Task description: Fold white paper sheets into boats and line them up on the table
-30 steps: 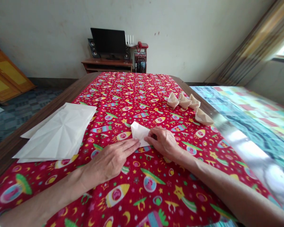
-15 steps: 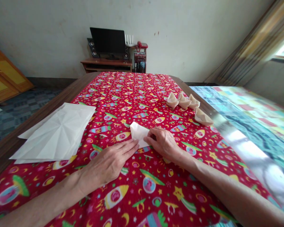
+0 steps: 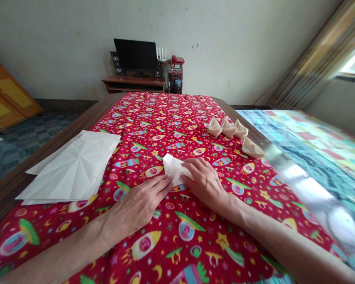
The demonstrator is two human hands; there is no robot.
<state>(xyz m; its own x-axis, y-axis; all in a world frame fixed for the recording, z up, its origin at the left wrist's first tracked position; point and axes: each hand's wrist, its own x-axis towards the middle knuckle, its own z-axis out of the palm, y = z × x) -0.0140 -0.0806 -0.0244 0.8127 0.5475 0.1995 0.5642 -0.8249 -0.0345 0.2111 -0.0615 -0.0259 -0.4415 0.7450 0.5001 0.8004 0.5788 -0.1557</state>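
White paper (image 3: 172,166) (angular, folded) lies on red cloth (image 3: 182,227).

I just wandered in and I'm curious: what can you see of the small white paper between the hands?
The small white paper looks thin and folded, its far left corner blunt. It lies on the red patterned cloth. The left hand touches its near left side; the right hand covers part of its right side.

- left hand (image 3: 144,197) pretty flat, fingertips on a folded white paper (image 3: 172,167)
- right hand (image 3: 205,181) curled over the other end
- creased sheets (image 3: 73,169) stacked left, four folded shapes (image 3: 229,129) off right
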